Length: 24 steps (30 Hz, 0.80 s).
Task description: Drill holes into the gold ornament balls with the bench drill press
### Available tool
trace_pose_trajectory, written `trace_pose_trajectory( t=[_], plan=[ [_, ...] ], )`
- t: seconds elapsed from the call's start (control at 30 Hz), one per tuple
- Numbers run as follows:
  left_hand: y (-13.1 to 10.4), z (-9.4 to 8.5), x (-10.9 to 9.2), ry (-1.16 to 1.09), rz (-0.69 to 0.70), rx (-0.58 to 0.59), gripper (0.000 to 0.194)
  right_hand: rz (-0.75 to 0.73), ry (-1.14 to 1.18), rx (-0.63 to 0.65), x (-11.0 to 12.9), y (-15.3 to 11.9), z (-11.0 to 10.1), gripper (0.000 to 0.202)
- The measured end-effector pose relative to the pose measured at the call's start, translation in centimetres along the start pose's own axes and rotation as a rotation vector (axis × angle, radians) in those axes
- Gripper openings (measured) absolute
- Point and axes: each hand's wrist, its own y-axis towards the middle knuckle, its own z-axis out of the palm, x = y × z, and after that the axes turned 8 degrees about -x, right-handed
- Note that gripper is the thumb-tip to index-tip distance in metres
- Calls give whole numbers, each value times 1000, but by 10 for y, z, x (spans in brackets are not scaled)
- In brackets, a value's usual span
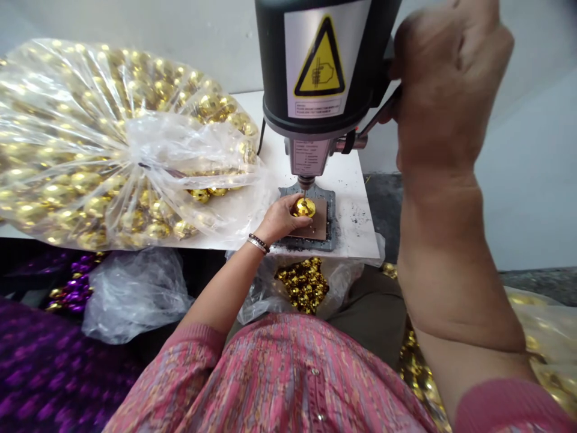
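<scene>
Gold faceted ball [305, 207]: sits on a brown board [319, 227] over the drill press's grey base [331, 240], right under the drill bit [305, 194].
Left hand [283, 219]: grips the ball from the side, thumb in front and fingers behind, close to the bit.
Right hand [451, 78]: raised beside the motor housing [279, 72], closed around the feed lever [381, 113] as far as I can see.
Steadying: I'd pinch the ball low and firmly against the board, so its rounded underside can't roll or spin.
Feeding: smooth, light pressure on the lever seems best, with the ball's top centred under the bit and the fingertips well out to the sides.
Shavings [348, 224]: dark bits litter the table [365, 231]; I think a clean board would help the ball sit true.
Bit tip: too small for me to tell whether it is touching the ball or already inside.
Out of sight: the left fingers behind the ball, most of the right fingers, and the housing's top, cut off above.
</scene>
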Motion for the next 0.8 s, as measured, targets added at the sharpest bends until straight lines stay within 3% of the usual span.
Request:
trace_pose_trajectory(
  t=[0.17,0.33,0.6,0.8],
  plan=[
    [-1,4,7,-77,-21,-31,70,-310,-64,-64,-6,-44,-21,29],
    [-2,6,4,-73,-39,-29,73,-550,-147,-73,-33,-83,-37,13],
    [-4,6,0,-36,1,-22,63,-496,-150,-127,-64,-109,-37,8],
    [-4,8,1,-17,7,2,56,-607,-178,-239,-77,-119,-27,8]
  ],
)
